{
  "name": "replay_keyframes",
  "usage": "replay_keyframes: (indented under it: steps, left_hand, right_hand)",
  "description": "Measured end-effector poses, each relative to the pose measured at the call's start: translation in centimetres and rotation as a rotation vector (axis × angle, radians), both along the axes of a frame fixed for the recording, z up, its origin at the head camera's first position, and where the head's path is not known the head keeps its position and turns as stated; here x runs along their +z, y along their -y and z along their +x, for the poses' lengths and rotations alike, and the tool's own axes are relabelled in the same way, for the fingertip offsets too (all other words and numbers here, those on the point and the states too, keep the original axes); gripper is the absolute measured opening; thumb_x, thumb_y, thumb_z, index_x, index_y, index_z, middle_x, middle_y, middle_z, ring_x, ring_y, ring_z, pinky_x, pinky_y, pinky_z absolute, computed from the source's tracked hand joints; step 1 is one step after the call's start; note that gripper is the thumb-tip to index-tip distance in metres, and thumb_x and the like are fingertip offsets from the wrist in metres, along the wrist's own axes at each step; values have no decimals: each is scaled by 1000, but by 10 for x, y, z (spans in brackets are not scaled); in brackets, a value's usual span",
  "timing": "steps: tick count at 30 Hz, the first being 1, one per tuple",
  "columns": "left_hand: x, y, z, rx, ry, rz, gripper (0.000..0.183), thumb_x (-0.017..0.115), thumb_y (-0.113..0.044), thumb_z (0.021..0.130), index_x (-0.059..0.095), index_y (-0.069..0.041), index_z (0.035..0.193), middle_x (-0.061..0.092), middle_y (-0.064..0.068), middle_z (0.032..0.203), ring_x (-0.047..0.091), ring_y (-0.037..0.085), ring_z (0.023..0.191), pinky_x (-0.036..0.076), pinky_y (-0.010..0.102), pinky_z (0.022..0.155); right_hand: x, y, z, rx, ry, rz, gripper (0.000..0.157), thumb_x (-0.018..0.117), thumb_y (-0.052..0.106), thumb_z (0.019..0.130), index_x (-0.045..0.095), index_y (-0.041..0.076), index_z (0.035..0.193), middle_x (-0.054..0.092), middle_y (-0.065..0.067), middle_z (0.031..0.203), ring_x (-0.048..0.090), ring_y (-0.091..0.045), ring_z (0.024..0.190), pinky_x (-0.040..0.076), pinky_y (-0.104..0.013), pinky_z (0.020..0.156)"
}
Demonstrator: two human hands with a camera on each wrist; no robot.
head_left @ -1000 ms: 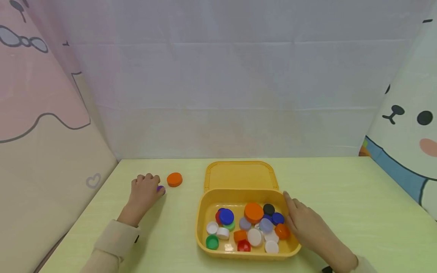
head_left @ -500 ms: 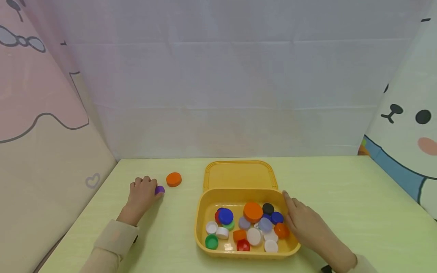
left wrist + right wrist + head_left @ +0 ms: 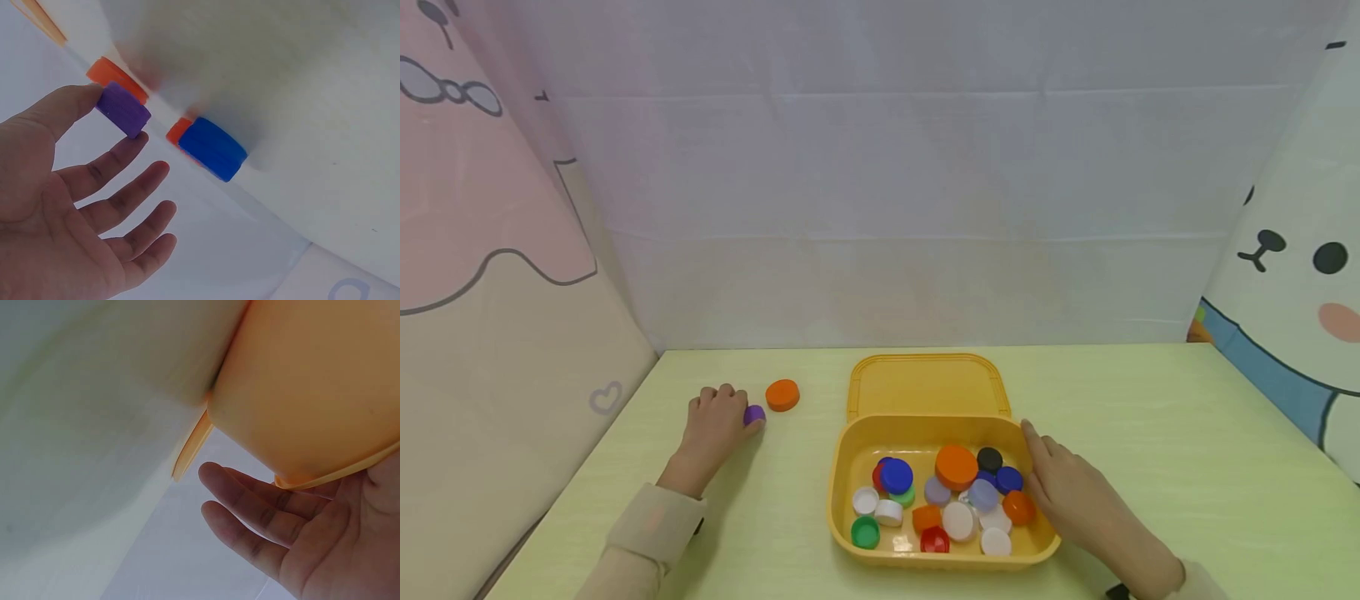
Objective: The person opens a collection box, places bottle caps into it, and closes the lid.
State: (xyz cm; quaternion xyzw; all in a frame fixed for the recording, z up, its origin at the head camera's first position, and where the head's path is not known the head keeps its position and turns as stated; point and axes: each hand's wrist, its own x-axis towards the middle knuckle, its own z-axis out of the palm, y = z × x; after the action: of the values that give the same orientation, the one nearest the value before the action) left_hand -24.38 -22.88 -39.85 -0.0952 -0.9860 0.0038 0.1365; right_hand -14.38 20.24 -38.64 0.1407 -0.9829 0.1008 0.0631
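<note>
In the head view my left hand [image 3: 718, 421] is at the table's left side, holding a purple bottle cap [image 3: 754, 414]. The left wrist view has that purple cap [image 3: 124, 110] pinched between thumb and index fingertip, the other fingers loosely bent. Just beyond it lies an orange cap [image 3: 782, 395]. A blue cap [image 3: 214, 149] and a red-orange cap [image 3: 179, 130] stand near the fingertips; the hand hides them from the head view. My right hand [image 3: 1075, 500] rests with extended fingers along the right rim of a yellow container [image 3: 842, 467]; its thumb is hidden in the right wrist view.
Inside the container lie many loose caps, among them a large orange cap [image 3: 957, 467], a green cap [image 3: 865, 532] and a black cap [image 3: 989, 459]. Its yellow lid [image 3: 929, 385] lies flat behind it. A pale curtain [image 3: 910, 208] closes off the table's back edge.
The purple cap shows more clearly between the left thumb and index finger and has shifted slightly. The right hand and the container stay in place.
</note>
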Motion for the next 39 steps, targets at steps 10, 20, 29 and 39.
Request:
replay_keyframes:
  steps: [10,20,29,39]
  left_hand:
    - [21,-27,10,-59,-88,-1,40,70,-35,76,58,2,84,57,16,85,52,41,91,43,50,74]
    - [47,-68,30,-108,-102,54,38,68,-34,79,58,-1,95,59,15,100,51,37,100,42,50,85]
    - [57,-103,56,-235,-151,46,35,70,-36,78,57,-7,91,59,9,99,50,32,102,41,46,92]
    - [52,-134,80,-370,-112,-42,37,67,-44,78,57,-10,90,58,5,102,51,27,102,42,41,90]
  right_hand:
    - [0,0,0,-7,7,8,54,51,17,88,36,-8,134,58,-18,108,60,-27,85,50,-44,79]
    - [-1,0,-1,-7,6,13,54,52,17,88,36,-7,134,59,-16,104,59,-24,80,51,-43,77]
    - [0,0,0,0,-8,10,54,52,16,87,36,-8,133,59,-17,104,59,-25,80,51,-43,76]
    - [0,0,0,-2,-1,10,54,52,15,87,36,-7,134,58,-15,102,57,-21,76,51,-41,74]
